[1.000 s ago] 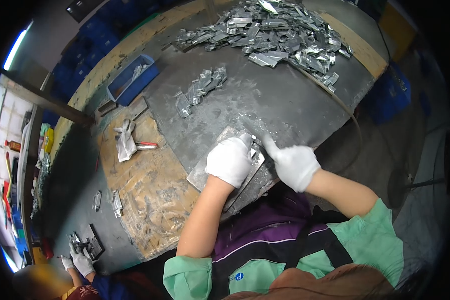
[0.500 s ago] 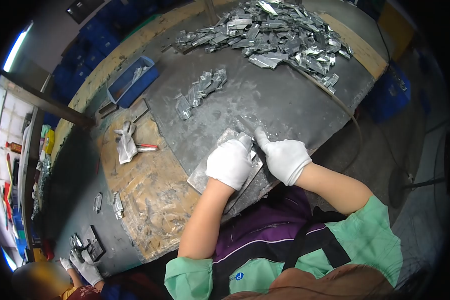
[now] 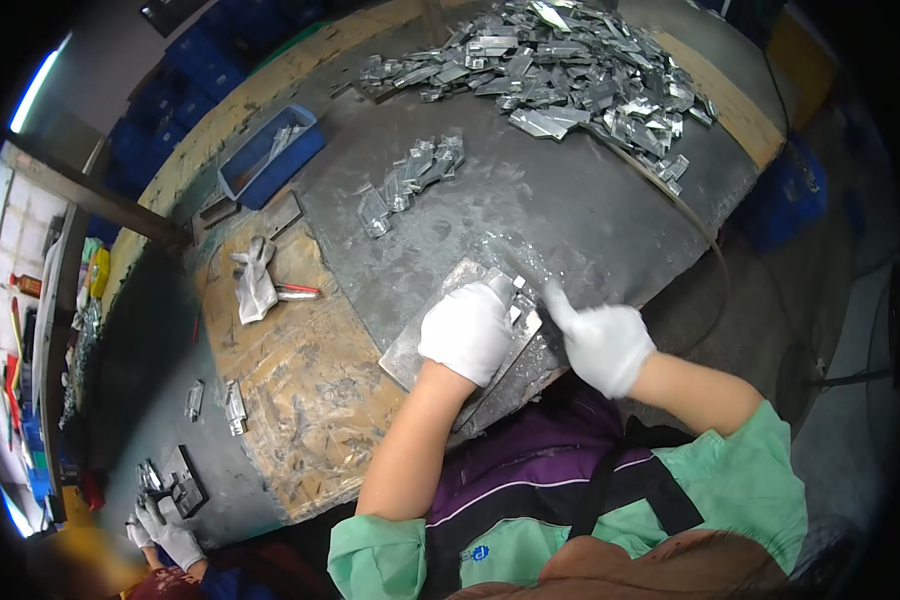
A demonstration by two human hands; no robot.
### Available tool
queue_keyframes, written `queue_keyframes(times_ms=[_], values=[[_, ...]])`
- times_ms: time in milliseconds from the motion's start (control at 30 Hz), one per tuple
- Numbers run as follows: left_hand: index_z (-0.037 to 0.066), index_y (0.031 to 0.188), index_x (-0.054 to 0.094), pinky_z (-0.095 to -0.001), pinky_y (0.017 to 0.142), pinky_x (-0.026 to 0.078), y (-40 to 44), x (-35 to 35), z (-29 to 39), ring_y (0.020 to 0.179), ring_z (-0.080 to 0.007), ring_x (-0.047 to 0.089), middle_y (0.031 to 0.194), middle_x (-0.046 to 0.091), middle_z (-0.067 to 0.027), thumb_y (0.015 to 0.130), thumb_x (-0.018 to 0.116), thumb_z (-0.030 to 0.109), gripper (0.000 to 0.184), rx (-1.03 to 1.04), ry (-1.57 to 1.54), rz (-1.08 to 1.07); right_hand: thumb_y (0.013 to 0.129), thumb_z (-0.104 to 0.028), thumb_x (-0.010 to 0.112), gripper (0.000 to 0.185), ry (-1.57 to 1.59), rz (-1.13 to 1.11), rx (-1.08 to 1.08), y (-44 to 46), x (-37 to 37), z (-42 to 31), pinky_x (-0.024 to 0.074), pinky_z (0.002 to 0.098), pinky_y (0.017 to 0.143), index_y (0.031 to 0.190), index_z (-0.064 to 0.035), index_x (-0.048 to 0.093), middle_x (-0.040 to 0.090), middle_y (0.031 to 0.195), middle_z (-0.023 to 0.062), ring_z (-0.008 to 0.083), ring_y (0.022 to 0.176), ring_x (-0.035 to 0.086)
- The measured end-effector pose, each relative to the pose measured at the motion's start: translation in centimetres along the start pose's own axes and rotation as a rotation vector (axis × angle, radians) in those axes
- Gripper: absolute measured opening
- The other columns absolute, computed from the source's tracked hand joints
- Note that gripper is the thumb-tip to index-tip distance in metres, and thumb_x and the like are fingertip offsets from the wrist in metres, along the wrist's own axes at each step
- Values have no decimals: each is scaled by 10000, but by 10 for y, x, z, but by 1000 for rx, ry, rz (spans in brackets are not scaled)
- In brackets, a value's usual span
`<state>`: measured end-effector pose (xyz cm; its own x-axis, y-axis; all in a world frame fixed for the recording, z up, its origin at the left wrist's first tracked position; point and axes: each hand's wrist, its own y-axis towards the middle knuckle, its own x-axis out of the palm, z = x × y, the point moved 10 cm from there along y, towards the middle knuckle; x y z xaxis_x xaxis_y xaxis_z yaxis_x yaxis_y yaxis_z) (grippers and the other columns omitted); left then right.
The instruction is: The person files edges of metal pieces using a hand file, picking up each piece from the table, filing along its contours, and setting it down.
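Note:
My left hand (image 3: 467,333), in a white glove, is closed on a shiny metal part (image 3: 519,300), pressing it down on a flat metal block (image 3: 407,352) at the table's front edge. The glove hides much of the part. To the right of it, my gloved right hand (image 3: 608,345) is closed with the index finger stretched forward. It grips a thin dark file, now mostly smeared by motion near the fingertip. Bright filings (image 3: 495,245) lie around the block.
A large heap of metal parts (image 3: 590,75) covers the far table, with a short row of parts (image 3: 410,175) nearer. At left are a blue bin (image 3: 270,160), a loose glove (image 3: 255,285) and a red-handled tool (image 3: 298,292). Another person's gloved hands (image 3: 175,540) work at lower left.
My right hand has moved right and slightly towards me, away from the part, taking the file with it. More of the metal part shows. My left hand stays on it.

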<state>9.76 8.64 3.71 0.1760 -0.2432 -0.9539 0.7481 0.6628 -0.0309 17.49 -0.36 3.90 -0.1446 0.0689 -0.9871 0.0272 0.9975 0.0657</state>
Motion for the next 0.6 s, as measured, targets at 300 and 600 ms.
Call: queue_keyframes(times_ms=[300,600], values=[[65,1025,563,-450,708,515,-2,-1,3,804,-357,635,853,635,-180,825,569,167,225,-11,31,-32,777,-70,477,594,-37,37,5,22,4,-2,497,416,476,1362,-7,398,602,544,108,294,480,615],[49,895,574,-451,666,517,-2,-4,5,744,-355,644,774,639,-183,872,473,157,150,13,56,52,762,-85,509,602,-17,0,-29,19,2,3,490,407,455,1352,-13,412,597,541,104,280,467,610]])
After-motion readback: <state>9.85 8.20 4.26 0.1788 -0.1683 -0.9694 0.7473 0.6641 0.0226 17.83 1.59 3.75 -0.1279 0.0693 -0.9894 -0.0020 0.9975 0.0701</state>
